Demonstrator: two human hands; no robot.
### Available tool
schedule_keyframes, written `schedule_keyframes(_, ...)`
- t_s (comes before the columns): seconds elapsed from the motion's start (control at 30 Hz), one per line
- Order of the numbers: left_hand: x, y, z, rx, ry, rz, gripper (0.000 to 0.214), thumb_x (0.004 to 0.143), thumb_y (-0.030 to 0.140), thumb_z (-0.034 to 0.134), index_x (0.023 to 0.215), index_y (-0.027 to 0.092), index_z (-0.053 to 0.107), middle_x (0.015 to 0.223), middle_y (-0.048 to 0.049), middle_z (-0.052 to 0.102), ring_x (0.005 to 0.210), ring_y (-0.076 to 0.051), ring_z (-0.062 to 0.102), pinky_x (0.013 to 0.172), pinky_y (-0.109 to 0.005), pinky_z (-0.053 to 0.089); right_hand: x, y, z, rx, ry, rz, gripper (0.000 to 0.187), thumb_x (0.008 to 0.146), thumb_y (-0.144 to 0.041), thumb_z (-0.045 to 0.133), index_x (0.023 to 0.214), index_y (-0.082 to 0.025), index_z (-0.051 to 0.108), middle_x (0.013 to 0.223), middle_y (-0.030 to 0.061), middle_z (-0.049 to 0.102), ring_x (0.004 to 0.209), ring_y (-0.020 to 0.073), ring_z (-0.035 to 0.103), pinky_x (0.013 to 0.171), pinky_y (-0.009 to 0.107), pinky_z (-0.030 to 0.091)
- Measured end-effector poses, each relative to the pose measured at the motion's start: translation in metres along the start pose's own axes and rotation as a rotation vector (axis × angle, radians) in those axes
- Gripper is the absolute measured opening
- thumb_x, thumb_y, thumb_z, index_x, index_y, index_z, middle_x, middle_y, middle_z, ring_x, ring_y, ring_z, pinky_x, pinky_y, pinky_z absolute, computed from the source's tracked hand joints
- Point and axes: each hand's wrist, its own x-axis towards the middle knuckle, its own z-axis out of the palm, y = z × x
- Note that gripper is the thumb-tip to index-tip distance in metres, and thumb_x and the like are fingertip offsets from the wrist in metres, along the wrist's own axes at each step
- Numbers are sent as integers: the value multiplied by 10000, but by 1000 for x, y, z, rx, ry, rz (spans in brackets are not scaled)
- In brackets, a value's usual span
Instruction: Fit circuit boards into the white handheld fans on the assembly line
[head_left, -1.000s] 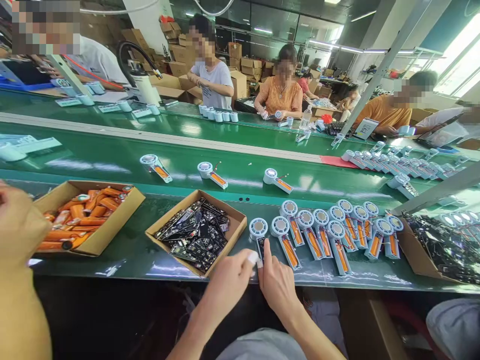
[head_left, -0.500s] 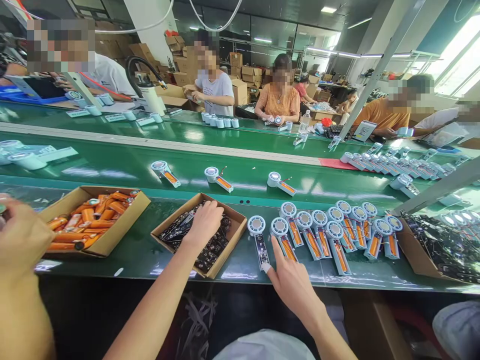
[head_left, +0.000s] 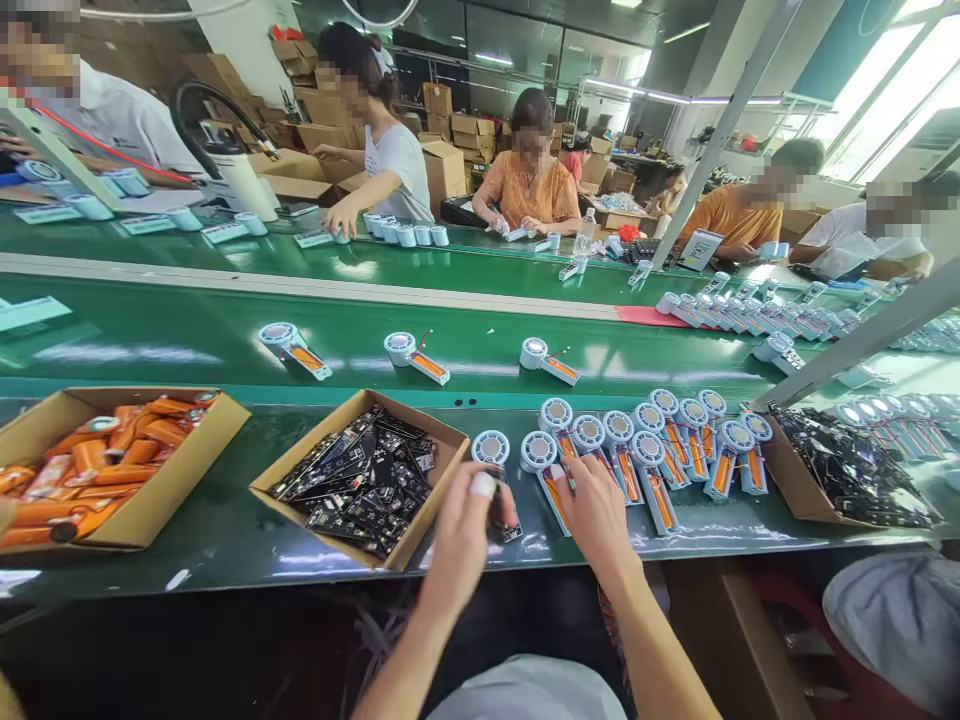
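Observation:
My left hand (head_left: 459,525) is beside the nearest small light-blue fan (head_left: 490,447), over its handle. Its fingers are curled, with a blurred dark strip, which looks like a circuit board, between thumb and fingers. The end of a black circuit board (head_left: 513,534) shows below the fingertips. My right hand (head_left: 596,510) hovers by the handle of the neighbouring fan (head_left: 538,451), fingers curled together; whatever they may hold is hidden. Both thumbs have white tips. Left of my hands, a cardboard box (head_left: 448,492) holds many black circuit boards (head_left: 367,475).
Several fans with orange cells (head_left: 651,470) lie to the right, before another box of dark boards (head_left: 847,470). A box of orange cells (head_left: 225,430) stands left. Three fans lie on the green belt (head_left: 480,350). A metal post (head_left: 862,335) slants at right. Co-workers sit opposite.
My left hand has left the circuit-board box and moved right to the nearest fan. My right hand has drawn its fingers in. The view has shifted, and the hand at far left is nearly gone.

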Motion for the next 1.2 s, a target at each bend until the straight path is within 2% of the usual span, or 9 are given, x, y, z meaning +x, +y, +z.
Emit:
schedule_keyframes(0.07, -18, -21, 24, -131, -209, -187, 289, 883, 480, 515, 963, 205, 555, 697, 10, 648, 623, -176, 643, 623, -308, 534, 5, -4, 8, -7, -37, 31, 154, 943, -191, 560, 918, -190, 712, 840, 68, 665, 757, 212, 643, 661, 277, 443)
schedule_keyframes(0.13, -26, -38, 32, -107, -249, -229, 294, 825, 444, 601, 986, 202, 553, 728, 15, 637, 649, -171, 633, 643, -305, 533, 6, -6, 12, 38, -17, 24, 165, 943, -170, 556, 900, -193, 713, 833, 53, 650, 729, 190, 631, 631, 260, 427)
schedule_keyframes(0.3, -24, -59, 6, 196, -159, -73, 293, 811, 366, 593, 1052, 201, 584, 985, -80, 703, 891, -243, 670, 807, -388, 534, -9, -2, 15, 93, 136, -215, 270, 959, -97, 474, 1023, -193, 718, 923, 78, 668, 817, 193, 648, 674, 256, 470)
schedule_keyframes(0.4, -24, -63, -10, 337, -55, -23, 237, 848, 377, 550, 1009, 208, 587, 930, -75, 697, 873, -258, 670, 787, -392, 527, -22, 1, 14, 184, 126, -362, 314, 960, -75, 459, 1102, -193, 713, 1009, 102, 717, 888, 212, 680, 770, 291, 526)
schedule_keyframes(0.5, -26, -68, -11, 288, -51, -51, 206, 880, 373, 512, 989, 211, 577, 883, -55, 677, 736, -219, 646, 685, -347, 525, -32, 0, 11, 414, 73, -320, 347, 956, -67, 456, 1122, -216, 721, 1073, 87, 749, 950, 206, 709, 853, 304, 553)
schedule_keyframes(0.67, -26, -67, -2, 164, -79, -59, 232, 862, 337, 518, 1023, 191, 597, 923, -55, 676, 711, -181, 601, 663, -300, 501, -42, -9, 16, 639, -48, -198, 329, 941, -85, 481, 1074, -239, 739, 1026, 58, 774, 933, 198, 729, 817, 288, 570)
schedule_keyframes(0.87, -18, -59, -5, 101, -139, -162, 276, 832, 411, 556, 958, 175, 622, 671, 30, 571, 601, -158, 522, 584, -262, 441, -41, -14, 23, 526, -119, -222, 375, 864, -53, 528, 1197, -218, 578, 936, 25, 760, 856, 194, 709, 725, 268, 544)
schedule_keyframes(1.07, -9, -57, -10, 139, -204, -194, 266, 761, 433, 664, 742, 169, 632, 623, 39, 548, 574, -125, 452, 535, -230, 355, -33, -17, 6, 213, -205, -419, 420, 863, 0, 515, 1227, -209, 513, 928, 34, 745, 810, 216, 645, 679, 278, 483)
schedule_keyframes(1.2, -6, -61, -12, 84, -205, -272, 317, 749, 470, 650, 636, 187, 565, 507, 68, 462, 491, -109, 390, 481, -227, 320, -33, -20, 1, 195, -239, -462, 426, 860, 9, 495, 1240, -184, 506, 993, 59, 727, 842, 223, 615, 722, 306, 492)
